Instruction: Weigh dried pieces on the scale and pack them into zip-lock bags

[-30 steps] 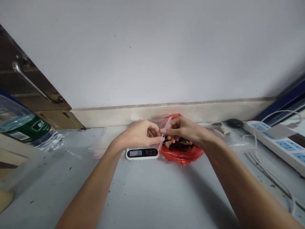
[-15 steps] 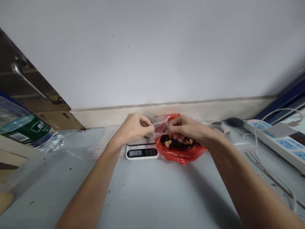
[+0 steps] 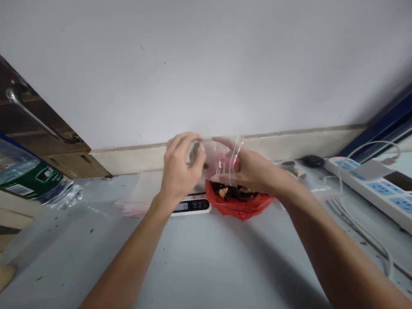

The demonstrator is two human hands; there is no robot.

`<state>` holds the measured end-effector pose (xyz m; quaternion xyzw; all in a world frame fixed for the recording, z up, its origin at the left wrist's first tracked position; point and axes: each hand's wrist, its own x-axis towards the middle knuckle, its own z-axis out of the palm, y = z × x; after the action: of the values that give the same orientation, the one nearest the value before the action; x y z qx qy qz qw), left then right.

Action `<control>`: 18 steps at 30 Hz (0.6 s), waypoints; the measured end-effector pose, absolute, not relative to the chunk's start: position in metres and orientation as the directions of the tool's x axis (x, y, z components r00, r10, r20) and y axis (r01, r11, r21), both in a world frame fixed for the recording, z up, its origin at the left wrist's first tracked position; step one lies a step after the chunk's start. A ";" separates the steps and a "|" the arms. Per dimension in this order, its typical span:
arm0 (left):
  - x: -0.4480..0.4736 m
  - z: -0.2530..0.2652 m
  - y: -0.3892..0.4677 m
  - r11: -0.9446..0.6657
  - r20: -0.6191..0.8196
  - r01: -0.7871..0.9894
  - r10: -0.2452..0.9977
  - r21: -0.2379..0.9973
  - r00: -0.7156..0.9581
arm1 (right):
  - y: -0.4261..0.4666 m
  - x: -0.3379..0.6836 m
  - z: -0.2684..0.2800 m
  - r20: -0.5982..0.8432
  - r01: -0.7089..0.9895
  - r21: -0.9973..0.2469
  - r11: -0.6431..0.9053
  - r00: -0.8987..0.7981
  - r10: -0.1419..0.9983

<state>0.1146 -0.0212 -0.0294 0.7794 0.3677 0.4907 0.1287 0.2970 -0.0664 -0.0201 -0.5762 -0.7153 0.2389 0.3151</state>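
A clear zip-lock bag (image 3: pixel 213 161) is held sideways between my two hands, above the red plastic bag. My left hand (image 3: pixel 183 165) is closed around its left end, where dark pieces show through the film. My right hand (image 3: pixel 247 169) is at the zip end, thumb and fingers spread around it; whether some fingertips are inside cannot be made out. Below, a red plastic bag (image 3: pixel 243 210) lies open with dark-skinned, pale-fleshed dried slices (image 3: pixel 223 192). Beside it on the left is a small digital scale (image 3: pixel 199 206), its plate mostly hidden by my left hand.
Flat zip-lock bags (image 3: pixel 137 197) lie left of the scale. A filled clear bag (image 3: pixel 298 174), a black mouse-like object (image 3: pixel 313 161) and a white power strip (image 3: pixel 373 184) with cables are at the right. A water bottle (image 3: pixel 41 176) lies at the left. The wall (image 3: pixel 206 77) stands behind.
Both hands have risen slightly. The left has moved from pinching the clear bag's edge to gripping its end; the right has spread at its mouth. The scale's display has changed from 0.0.
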 end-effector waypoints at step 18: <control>0.137 -0.034 -0.003 -0.271 0.298 -0.160 0.936 0.949 0.186 | -0.091 0.388 0.005 -0.144 0.849 -0.520 0.091 -0.192 0.971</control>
<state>0.1367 -0.0026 -0.0343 0.5825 0.3330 0.5441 0.5038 0.3884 -0.0910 0.0048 -0.6244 -0.7287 0.2545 0.1194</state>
